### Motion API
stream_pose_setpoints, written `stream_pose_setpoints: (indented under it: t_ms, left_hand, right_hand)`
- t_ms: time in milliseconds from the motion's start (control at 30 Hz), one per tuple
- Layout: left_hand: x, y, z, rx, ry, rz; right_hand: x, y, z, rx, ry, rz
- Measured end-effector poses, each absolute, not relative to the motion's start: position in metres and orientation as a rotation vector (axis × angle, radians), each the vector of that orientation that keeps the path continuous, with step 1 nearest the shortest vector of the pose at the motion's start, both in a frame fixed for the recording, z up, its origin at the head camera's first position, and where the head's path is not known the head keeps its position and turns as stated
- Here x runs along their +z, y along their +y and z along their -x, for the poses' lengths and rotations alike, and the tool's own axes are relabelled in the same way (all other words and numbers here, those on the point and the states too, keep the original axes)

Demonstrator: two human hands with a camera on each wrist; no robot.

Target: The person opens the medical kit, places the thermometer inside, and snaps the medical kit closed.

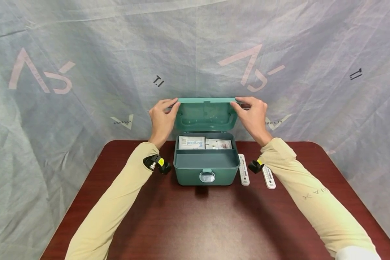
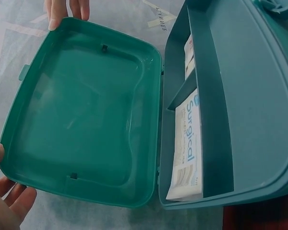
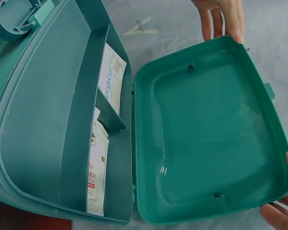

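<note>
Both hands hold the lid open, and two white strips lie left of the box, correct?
Not left: the head view shows the white strips lying right of the box. The left hand and right hand do hold the lid open.

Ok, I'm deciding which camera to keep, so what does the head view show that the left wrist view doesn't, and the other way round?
Only the head view: two white strips on the table, and both sleeves.

Only the left wrist view: the divider between the packets, which the head view doesn't show clearly.

Both: the box with its lid raised, both packets inside, the left hand and right hand gripping the lid, and some table.
</note>
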State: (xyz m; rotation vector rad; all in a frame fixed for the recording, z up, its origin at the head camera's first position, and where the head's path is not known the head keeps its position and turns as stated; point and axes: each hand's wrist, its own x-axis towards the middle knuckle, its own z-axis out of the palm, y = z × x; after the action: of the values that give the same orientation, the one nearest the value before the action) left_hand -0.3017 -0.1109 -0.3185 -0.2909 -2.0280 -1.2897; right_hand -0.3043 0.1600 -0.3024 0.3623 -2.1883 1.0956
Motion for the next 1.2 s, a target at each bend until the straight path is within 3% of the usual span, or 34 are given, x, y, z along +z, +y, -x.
stream_pose_setpoints:
  t_ms: [1200]
  left_hand:
    - [-0.324,-0.108,0.309,-1.284,-2.055,0.303]
  right_hand:
    - [-0.307,0.161,0.316,1.115,-2.207,-0.333]
